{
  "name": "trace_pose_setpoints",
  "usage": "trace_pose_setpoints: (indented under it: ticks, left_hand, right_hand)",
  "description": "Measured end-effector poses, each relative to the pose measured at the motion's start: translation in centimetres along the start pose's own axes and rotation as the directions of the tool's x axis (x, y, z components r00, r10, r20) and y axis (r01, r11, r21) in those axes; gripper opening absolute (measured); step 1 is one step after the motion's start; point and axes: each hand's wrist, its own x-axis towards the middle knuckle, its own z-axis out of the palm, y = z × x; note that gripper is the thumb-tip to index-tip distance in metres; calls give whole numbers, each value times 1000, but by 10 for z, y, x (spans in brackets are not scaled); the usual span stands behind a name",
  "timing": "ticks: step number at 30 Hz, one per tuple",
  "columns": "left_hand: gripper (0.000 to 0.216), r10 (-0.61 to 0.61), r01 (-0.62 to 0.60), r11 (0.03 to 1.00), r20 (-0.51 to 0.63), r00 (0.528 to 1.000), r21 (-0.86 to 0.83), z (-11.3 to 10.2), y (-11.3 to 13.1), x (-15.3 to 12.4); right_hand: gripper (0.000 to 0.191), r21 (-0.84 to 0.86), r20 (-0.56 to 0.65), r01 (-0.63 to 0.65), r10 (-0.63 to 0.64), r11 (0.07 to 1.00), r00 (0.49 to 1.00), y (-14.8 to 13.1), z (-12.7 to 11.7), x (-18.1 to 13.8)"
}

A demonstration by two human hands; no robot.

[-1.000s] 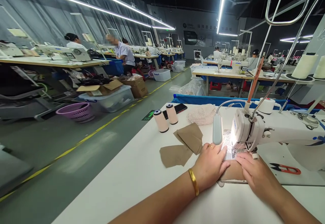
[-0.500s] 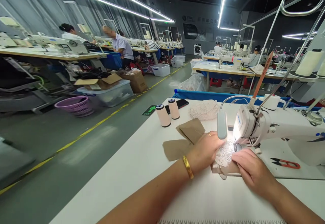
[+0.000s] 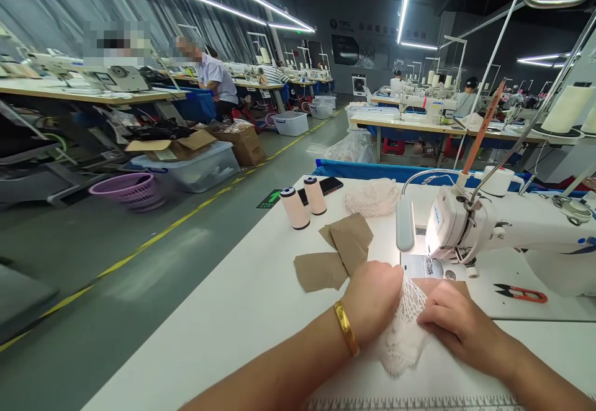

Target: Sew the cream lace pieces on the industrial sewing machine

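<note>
A strip of white lace [image 3: 404, 343] hangs between my two hands over the table, just in front of the sewing machine [image 3: 447, 225]. My left hand [image 3: 375, 296], with a gold bangle at the wrist, is closed on the lace's left side. Fingers of my right hand [image 3: 454, 318] pinch its right edge. Partly under the right hand is a brown fabric piece [image 3: 431, 284]. The metal needle plate [image 3: 419, 266] shows bare beyond the lace. More brown fabric pieces [image 3: 321, 271] lie left of my left hand.
Two thread cones [image 3: 295, 208] and a phone [image 3: 331, 185] stand and lie at the table's left edge. A heap of lace [image 3: 371, 197] sits behind. Red-handled thread snips [image 3: 520, 293] rest by the machine. A ruler [image 3: 419, 403] runs along the front. Co-workers sit at other machines.
Both hands have drawn the lace and brown piece toward me, away from the needle. The lace now hangs lower, and the needle plate shows. The view has shifted slightly.
</note>
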Motion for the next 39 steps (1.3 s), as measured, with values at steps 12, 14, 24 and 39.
trace_pose_setpoints:
  ticks: [12, 14, 24, 39]
  left_hand:
    - [11, 167, -244, 826, -193, 967, -508, 20, 0, 21]
    - [9, 132, -200, 741, -152, 979, -642, 18, 2, 20]
    - [38, 77, 9, 492, 53, 996, -871, 14, 7, 18]
    - [22, 139, -182, 624, -121, 983, -760, 20, 7, 16]
  right_hand:
    - [15, 147, -81, -163, 177, 976, 981, 0, -11, -2]
    - [15, 155, -109, -258, 276, 954, 955, 1, -8, -2]
    - [6, 181, -271, -398, 435, 899, 859, -2, -2, -2]
    - [19, 250, -204, -464, 515, 850, 833, 0, -2, 1]
